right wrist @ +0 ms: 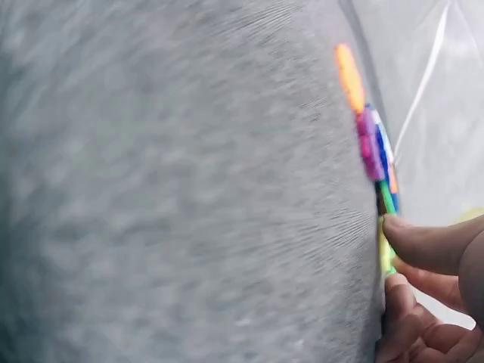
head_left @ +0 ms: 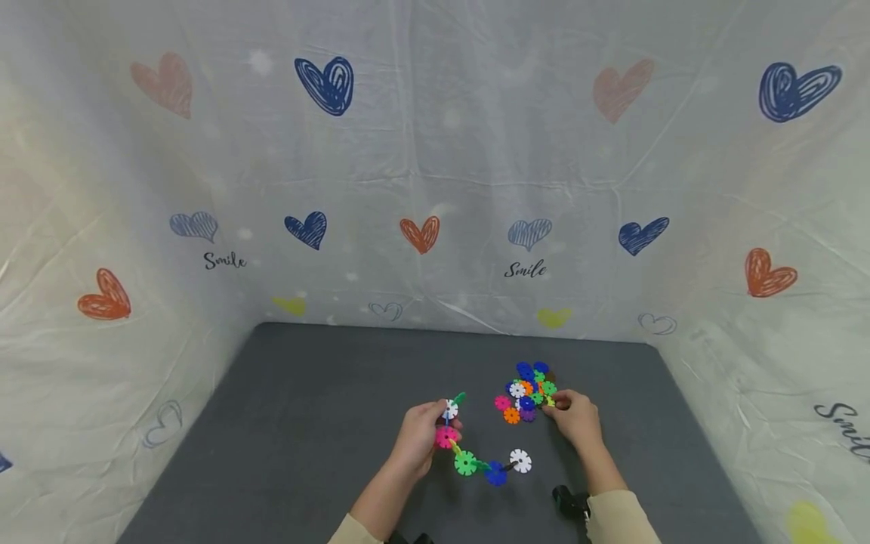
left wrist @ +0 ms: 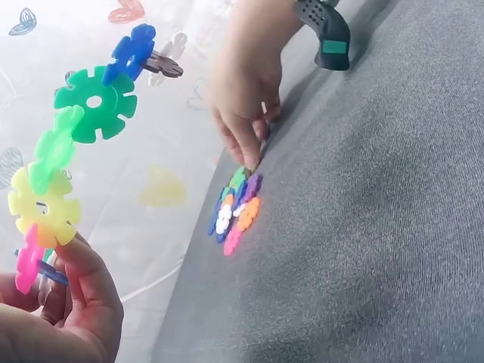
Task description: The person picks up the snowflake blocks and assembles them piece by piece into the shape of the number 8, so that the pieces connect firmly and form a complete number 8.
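Note:
My left hand (head_left: pixel 416 437) grips one end of a chain of interlocking snowflake discs (head_left: pixel 465 463), near its pink disc (head_left: pixel 446 437) and a white disc (head_left: pixel 450 409). From there the chain hangs in a curve through yellow, green, blue and brown discs to a white end disc (head_left: pixel 520 461). In the left wrist view the yellow disc (left wrist: pixel 45 204) sits just above the left fingertips. My right hand (head_left: pixel 576 419) is at the right edge of a pile of loose discs (head_left: pixel 526 387). Its thumb and fingers pinch a yellow disc (right wrist: pixel 384 246) there.
The pile's flat discs lie overlapping on a dark grey tabletop (head_left: pixel 326 408). A pale curtain (head_left: pixel 462 151) printed with hearts stands behind and at both sides of the table. A black wrist strap piece (head_left: pixel 569 502) shows beside the right sleeve.

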The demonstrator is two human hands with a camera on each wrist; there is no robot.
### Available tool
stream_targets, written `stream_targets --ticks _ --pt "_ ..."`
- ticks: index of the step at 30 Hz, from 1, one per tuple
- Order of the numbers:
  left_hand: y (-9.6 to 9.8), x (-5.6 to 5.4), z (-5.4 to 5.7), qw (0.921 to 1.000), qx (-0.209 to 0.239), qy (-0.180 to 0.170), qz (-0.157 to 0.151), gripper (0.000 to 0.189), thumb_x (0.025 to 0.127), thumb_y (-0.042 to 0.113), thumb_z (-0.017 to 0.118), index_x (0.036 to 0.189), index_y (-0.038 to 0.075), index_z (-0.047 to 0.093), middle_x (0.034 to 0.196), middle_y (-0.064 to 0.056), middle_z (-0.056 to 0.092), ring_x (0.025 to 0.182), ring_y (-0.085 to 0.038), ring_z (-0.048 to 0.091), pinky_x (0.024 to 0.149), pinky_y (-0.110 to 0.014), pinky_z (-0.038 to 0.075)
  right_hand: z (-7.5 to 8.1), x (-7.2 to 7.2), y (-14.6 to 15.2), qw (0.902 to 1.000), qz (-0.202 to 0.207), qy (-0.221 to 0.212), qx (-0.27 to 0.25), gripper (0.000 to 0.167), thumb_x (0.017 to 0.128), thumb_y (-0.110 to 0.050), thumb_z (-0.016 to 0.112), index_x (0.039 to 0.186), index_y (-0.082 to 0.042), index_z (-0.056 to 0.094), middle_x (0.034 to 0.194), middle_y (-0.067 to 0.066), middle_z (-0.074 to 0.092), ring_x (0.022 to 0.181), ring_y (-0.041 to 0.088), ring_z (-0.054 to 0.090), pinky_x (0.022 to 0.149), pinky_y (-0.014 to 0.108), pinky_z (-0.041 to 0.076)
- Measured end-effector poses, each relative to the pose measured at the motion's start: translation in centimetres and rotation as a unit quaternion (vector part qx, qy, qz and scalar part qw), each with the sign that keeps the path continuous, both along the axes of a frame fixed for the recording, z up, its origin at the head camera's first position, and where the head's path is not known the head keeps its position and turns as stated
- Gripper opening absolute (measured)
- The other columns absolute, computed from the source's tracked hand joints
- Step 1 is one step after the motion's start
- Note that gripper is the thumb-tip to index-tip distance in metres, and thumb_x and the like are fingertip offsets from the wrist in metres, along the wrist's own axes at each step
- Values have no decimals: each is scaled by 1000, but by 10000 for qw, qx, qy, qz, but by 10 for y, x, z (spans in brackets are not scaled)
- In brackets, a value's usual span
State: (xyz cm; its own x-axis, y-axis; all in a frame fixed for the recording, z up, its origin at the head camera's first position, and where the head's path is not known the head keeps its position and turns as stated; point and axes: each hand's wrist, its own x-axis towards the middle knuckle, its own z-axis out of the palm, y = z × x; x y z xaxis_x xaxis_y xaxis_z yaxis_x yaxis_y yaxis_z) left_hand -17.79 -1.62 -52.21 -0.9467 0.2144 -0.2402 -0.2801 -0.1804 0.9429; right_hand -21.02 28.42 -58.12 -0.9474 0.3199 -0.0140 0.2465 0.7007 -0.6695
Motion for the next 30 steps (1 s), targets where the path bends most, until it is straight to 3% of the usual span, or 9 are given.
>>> stream_targets --ticks 7,13,16,24,30 --pt "1 1 1 10000 74 -23 54 42 108 26 47 116 -13 59 77 -5 68 61 -10 67 63 -23 56 1 -2 4 10000 8 -74 -39 26 88 -17 78 101 3 67 81 12 64 70 23 56 60 33 45" --pt "1 0 1 9999 126 -53 52 41 108 26 47 114 -13 59 77 -5 68 61 -10 67 62 -23 56 -3 -3 4 9999 -110 -69 37 34 91 -24 75 111 2 65 79 10 59 66 22 51 57 32 39" --pt "1 -1 1 9998 180 -76 39 41 108 26 48 114 -13 59 76 -4 68 61 -10 67 63 -23 57 -3 -3 4 9998 -143 -161 24 31 92 -23 74 109 2 66 79 10 60 66 22 52 56 31 40" --pt "0 -1 2 9997 150 -126 126 41 108 27 47 116 -11 59 78 -5 68 63 -10 67 65 -23 57 -1 1 14 9961 -235 -477 -708 27 90 -21 77 98 2 64 83 12 63 71 23 57 59 32 44" --pt "-2 -1 4 9998 107 -131 145 40 108 27 47 116 -11 59 80 -6 68 65 -11 67 65 -23 57 -1 7 21 9836 -552 -387 -1675 29 91 -22 77 102 3 67 78 7 70 66 14 64 57 30 48"
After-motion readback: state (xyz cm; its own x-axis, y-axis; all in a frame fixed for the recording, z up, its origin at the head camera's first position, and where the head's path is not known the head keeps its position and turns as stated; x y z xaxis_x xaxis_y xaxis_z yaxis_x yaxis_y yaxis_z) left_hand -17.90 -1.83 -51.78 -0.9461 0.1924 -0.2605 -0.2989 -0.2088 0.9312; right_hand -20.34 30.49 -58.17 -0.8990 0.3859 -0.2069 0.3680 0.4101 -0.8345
